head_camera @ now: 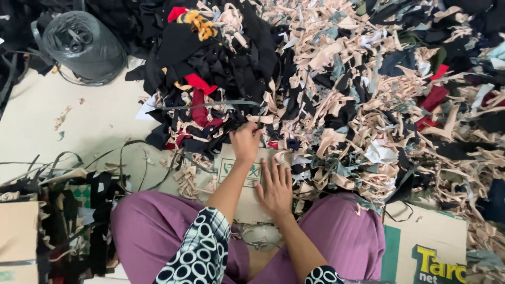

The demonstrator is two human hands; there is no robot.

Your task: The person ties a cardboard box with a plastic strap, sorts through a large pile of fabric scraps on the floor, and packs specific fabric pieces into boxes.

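I sit on the floor with purple trousers [152, 226] and patterned black-and-white sleeves. My left hand [245, 141] is closed on a beige fabric scrap [261, 120] at the near edge of a big heap of fabric scraps [342, 89]. My right hand [275, 188] lies flat, fingers apart, on a piece of cardboard [238, 173] between my knees. The heap mixes beige, black, red and grey-green strips. A long dark strip [210, 104] runs across the black pile just above my left hand.
A tied black plastic bag [84, 44] stands at the far left. A pile of mostly black and red cloth [210, 68] sits left of the beige heap. Cardboard boxes lie at the lower left [18, 236] and lower right [426, 247]. Loose dark strips [121, 158] trail over the pale floor.
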